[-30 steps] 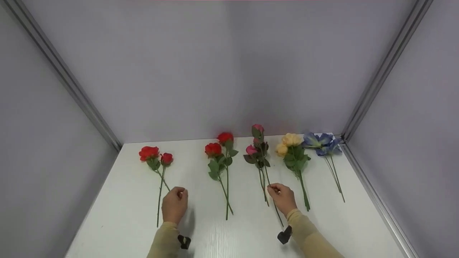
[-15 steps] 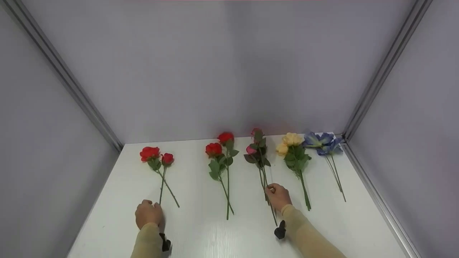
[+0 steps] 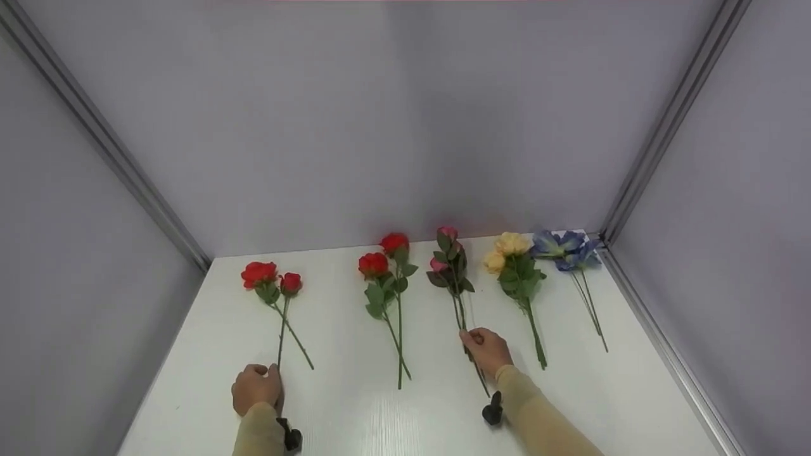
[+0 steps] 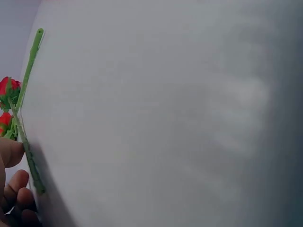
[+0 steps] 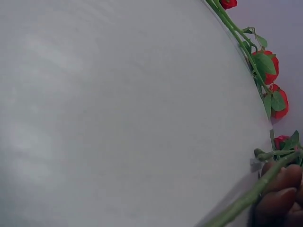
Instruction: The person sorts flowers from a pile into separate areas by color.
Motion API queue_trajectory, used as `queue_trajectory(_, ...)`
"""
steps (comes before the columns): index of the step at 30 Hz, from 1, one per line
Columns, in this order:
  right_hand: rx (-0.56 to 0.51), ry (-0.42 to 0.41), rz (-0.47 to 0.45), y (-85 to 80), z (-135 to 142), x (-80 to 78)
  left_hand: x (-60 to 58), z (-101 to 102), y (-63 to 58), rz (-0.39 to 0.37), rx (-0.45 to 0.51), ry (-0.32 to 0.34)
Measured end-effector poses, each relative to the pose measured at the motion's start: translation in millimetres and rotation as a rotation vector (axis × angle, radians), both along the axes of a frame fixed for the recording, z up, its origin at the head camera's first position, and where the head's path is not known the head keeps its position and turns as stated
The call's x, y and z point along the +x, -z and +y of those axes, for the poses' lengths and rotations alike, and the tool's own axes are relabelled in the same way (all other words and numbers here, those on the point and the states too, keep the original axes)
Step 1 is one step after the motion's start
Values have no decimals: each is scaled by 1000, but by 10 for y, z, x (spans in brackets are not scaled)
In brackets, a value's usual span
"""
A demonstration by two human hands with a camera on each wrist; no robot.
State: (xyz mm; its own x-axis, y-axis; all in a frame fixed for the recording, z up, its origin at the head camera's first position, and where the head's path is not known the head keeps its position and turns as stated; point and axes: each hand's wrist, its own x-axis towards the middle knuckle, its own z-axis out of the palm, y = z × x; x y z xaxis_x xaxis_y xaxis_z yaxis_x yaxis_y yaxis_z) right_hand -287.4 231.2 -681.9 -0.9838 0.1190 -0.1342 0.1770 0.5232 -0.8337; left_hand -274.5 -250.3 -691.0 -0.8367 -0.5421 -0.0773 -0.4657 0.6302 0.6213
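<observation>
In the head view, my left hand (image 3: 255, 387) is at the lower stem of a small red rose (image 3: 291, 283), thumb and fingers about it. The left wrist view has my thumb (image 4: 12, 152) against that stem (image 4: 33, 170), with curled fingers beside its cut end. A bigger red rose (image 3: 258, 274) lies across it, its stem crossing below the blooms. My right hand (image 3: 488, 352) pinches the stem of a pink rose (image 3: 447, 232), laid over other pink roses (image 3: 438, 264). Up close in the right wrist view, the held stem (image 5: 251, 194) slants past my fingertips.
Between my hands lie two red roses (image 3: 374, 265) with crossed stems. Right of my right hand are yellow flowers (image 3: 512, 244), then blue flowers (image 3: 573, 250) near the corner. Grey panels (image 3: 405, 126) enclose the white table (image 3: 355, 418) at the back and sides.
My left hand has let go of the bigger red rose's stem and moved left and nearer to the small rose's stem. My right hand has lowered the pink rose slightly leftward onto the others.
</observation>
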Motion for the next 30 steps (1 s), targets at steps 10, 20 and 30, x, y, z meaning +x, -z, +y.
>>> queue_trajectory(10, -56, -17, 12, 14, 19, 4, 1, 21, 32, 10, -19, 0)
queue_trajectory(20, -75, -15, 21, 26, 27, 5, 42, 25, 39, 9, 5, 27)
queue_trajectory(30, -88, 4, 12, 37, 15, 49, 146, -65, -29, 18, 163, 69)
